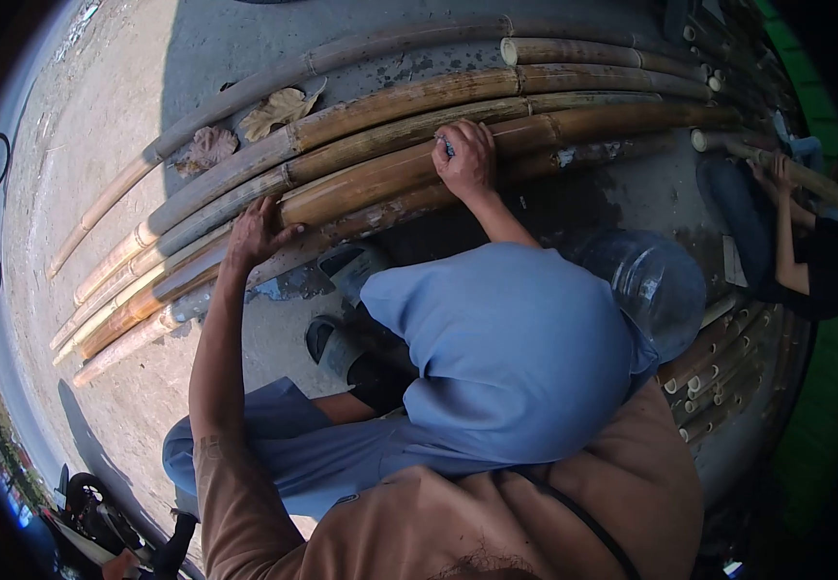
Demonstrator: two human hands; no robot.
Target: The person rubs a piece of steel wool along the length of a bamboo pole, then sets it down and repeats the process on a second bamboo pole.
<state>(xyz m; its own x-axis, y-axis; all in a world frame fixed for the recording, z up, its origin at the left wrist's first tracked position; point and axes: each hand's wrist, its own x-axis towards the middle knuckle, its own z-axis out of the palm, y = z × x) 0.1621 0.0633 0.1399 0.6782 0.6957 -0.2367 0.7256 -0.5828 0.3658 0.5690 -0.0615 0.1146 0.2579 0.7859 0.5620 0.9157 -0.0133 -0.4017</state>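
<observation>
Long bamboo poles lie side by side on the ground in front of me. My left hand (258, 235) rests on the brown bamboo pole (366, 184), fingers curled over its far side and thumb apart on the near side. Farther right along the same pole, my right hand (467, 158) is closed and pressed onto its top. A small bluish bit shows in that fist; the rest of what it holds is hidden. A greener, streaked bamboo pole (380, 138) lies just beyond, with a thicker pole (380, 103) behind it.
Dry leaves (282, 110) lie among the poles. A large clear plastic water bottle (656, 290) is beside my right knee. Cut bamboo pieces (714, 372) are stacked at the right. Another person (786, 222) sits at the far right, holding bamboo. A motorbike (100, 522) stands lower left.
</observation>
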